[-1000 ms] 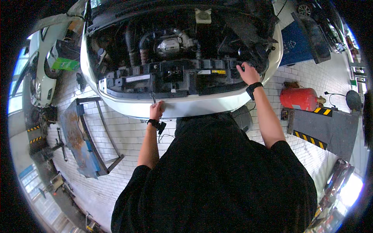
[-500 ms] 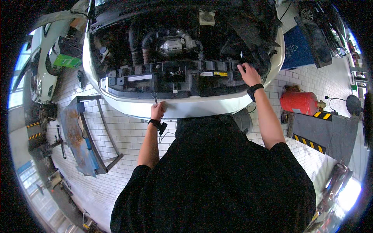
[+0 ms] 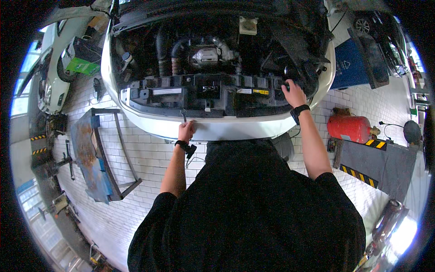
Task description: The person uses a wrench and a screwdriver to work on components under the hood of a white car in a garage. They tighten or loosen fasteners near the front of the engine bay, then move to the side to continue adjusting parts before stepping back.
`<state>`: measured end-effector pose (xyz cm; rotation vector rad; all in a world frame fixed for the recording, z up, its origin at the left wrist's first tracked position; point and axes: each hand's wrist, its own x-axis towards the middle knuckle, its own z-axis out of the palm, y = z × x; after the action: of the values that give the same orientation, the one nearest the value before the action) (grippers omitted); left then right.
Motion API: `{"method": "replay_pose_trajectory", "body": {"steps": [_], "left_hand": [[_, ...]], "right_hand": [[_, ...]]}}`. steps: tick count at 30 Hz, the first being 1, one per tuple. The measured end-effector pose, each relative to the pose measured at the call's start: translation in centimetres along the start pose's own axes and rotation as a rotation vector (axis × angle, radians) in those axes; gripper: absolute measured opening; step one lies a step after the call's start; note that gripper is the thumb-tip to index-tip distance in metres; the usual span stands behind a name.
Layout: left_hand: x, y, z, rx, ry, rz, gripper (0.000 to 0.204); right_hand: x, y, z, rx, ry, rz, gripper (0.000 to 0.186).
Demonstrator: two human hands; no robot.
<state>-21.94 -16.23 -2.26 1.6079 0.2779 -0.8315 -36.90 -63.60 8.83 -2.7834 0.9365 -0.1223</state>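
A white car's front bumper [image 3: 240, 129] lies in front of me, with its engine bay open above it, holding a silver engine part [image 3: 206, 56] and a black top panel [image 3: 235, 102]. My left hand [image 3: 186, 130] is closed on a small metal wrench [image 3: 184, 115], held upright at the bumper's top edge, left of centre. My right hand [image 3: 293, 94] is at the right end of the black panel, fingers curled over something dark that is mostly hidden, beside a ribbed black hose [image 3: 292, 71].
A rusty metal frame [image 3: 117, 158] stands on the tiled floor at left, with a green box [image 3: 81, 65] and another white car [image 3: 50, 90] beyond. At right are a red tank [image 3: 349, 129], a striped grey ramp [image 3: 380, 167], a blue panel [image 3: 353, 63] and a dark car [image 3: 385, 41].
The engine bay and my right hand appear slightly lower and farther right as the view shifts a little. Both hands keep about the same places on the car.
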Motion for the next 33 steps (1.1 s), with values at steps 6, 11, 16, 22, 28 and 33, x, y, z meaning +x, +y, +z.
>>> {"method": "replay_pose_trajectory", "body": {"steps": [6, 11, 16, 22, 28, 33], "left_hand": [[-0.2, 0.2, 0.0, -0.047, -0.025, 0.018, 0.037], [-0.2, 0.5, 0.1, -0.01, -0.014, -0.012, 0.035], [-0.3, 0.4, 0.0, -0.015, -0.013, -0.024, 0.035], [0.4, -0.5, -0.6, 0.011, -0.02, -0.002, 0.034], [-0.3, 0.5, 0.2, -0.041, -0.033, 0.022, 0.029], [-0.4, 0.3, -0.1, -0.023, -0.038, 0.025, 0.029]], "right_hand": [[-0.1, -0.7, -1.1, 0.056, -0.172, 0.013, 0.035], [0.3, -0.5, -0.7, -0.004, -0.149, 0.12, 0.033], [-0.2, -0.4, -0.4, -0.027, -0.122, 0.065, 0.031], [0.1, -0.1, 0.0, -0.023, -0.171, 0.079, 0.034], [0.2, -0.1, 0.1, -0.046, -0.104, 0.101, 0.036], [0.1, 0.0, 0.2, -0.047, -0.036, -0.028, 0.037]]}}
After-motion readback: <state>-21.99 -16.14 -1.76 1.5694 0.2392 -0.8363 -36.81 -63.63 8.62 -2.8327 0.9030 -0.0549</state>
